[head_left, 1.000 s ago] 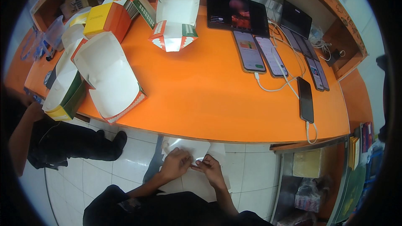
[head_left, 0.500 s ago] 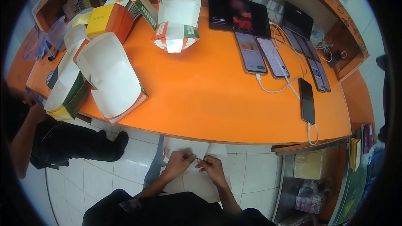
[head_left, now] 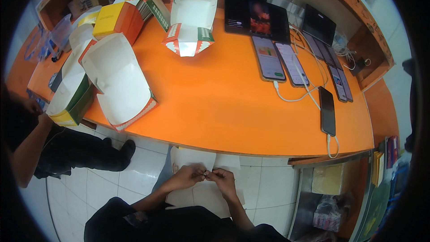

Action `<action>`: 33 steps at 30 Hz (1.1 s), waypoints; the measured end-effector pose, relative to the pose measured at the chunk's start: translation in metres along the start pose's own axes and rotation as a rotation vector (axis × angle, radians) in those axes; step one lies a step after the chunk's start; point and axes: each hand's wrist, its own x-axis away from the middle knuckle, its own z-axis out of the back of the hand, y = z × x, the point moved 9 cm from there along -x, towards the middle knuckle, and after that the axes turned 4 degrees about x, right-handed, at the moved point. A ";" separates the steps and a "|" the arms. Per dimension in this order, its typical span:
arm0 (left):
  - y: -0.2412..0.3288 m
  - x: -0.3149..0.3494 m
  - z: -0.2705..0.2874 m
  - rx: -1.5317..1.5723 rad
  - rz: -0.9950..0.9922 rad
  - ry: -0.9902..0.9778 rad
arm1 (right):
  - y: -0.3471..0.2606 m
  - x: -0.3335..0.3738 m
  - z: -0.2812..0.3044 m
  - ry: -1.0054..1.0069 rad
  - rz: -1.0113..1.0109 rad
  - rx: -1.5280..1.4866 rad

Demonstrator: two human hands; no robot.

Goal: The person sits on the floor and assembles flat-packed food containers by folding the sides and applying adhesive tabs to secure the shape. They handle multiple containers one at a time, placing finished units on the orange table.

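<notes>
My left hand (head_left: pixel 190 175) and my right hand (head_left: pixel 221 181) meet fingertip to fingertip in front of me, below the table's near edge. Both are closed in a pinch. Between them sits something tiny, partly hidden by the fingers and too small to name. Under the hands, pale flat card sheets (head_left: pixel 197 156) lie across my lap. On the orange table (head_left: pixel 206 103) ahead stand open paper food boxes: a white-lined box with red and green sides (head_left: pixel 192 11) at the back, and a larger opened one (head_left: pixel 117 76) at the left.
A yellow and orange box (head_left: pixel 109 20) and a green-yellow box (head_left: pixel 69 98) stand at the left. Phones (head_left: pixel 268 58) with white cables (head_left: pixel 291 98) and a dark tablet (head_left: pixel 257 18) lie at the right. Another person's arm (head_left: pixel 32 150) is at the far left. Open shelves (head_left: pixel 329 179) stand at lower right.
My hands have come together; the right moved slightly left, and the fingertips now touch around the tiny thing. The view has shifted slightly. The boxes and phones stay in place.
</notes>
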 end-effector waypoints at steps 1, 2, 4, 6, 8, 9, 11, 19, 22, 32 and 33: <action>-0.002 0.001 0.001 0.006 0.025 0.008 | 0.000 0.000 0.000 0.000 0.008 0.029; -0.005 0.001 0.002 0.030 0.053 0.012 | 0.000 0.000 0.000 -0.005 0.015 0.048; -0.004 0.002 0.004 0.030 0.064 0.035 | 0.000 -0.001 -0.001 -0.024 0.012 0.059; 0.003 0.003 0.005 -0.013 0.030 0.077 | 0.002 0.000 -0.001 -0.054 -0.013 0.047; 0.003 0.006 0.005 -0.044 0.063 0.103 | 0.002 0.002 -0.001 -0.063 -0.030 0.008; 0.005 0.006 0.006 -0.039 0.063 0.115 | 0.002 0.003 -0.001 -0.068 -0.039 -0.012; 0.006 0.006 0.006 -0.072 0.064 0.105 | 0.001 0.006 -0.001 -0.068 -0.041 -0.049; 0.005 -0.002 0.007 0.008 -0.023 0.116 | 0.001 0.005 -0.001 0.053 -0.065 -0.162; 0.006 -0.001 0.009 -0.027 -0.008 0.140 | -0.001 0.005 -0.002 0.073 -0.060 -0.180; 0.014 0.000 0.016 -0.099 0.028 0.207 | -0.017 0.017 -0.010 -0.057 -0.076 -0.397; 0.014 0.000 0.017 -0.092 0.020 0.198 | -0.019 0.017 -0.011 -0.084 -0.061 -0.406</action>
